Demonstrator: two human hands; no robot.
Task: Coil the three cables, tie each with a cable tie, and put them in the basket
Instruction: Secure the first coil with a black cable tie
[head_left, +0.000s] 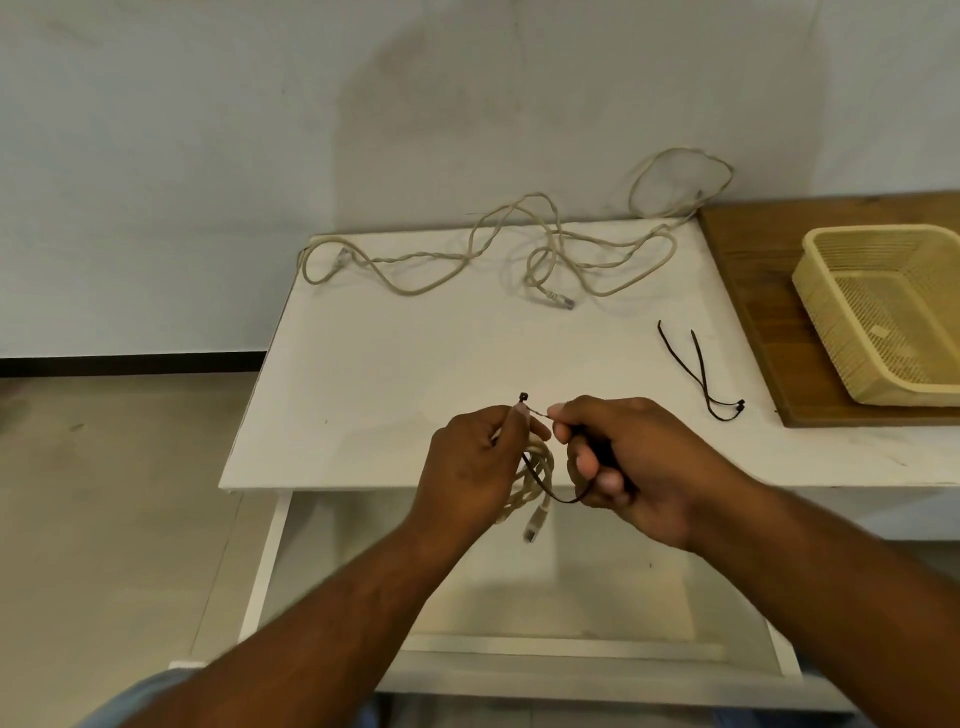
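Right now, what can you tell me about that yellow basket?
The basket looks like pale yellow plastic. It is rectangular, with slatted walls, a mesh floor and a flared rim. It sits upright and empty on the brown wooden board on the right. The picture's edge cuts off its right side. Only the board touches it.

One wide-angle camera, worn on the head, looks forward and down from above the near edge of the desk (389, 364), facing the wall (208, 130) behind it. The desk sits close below; floor (104, 493) shows left.
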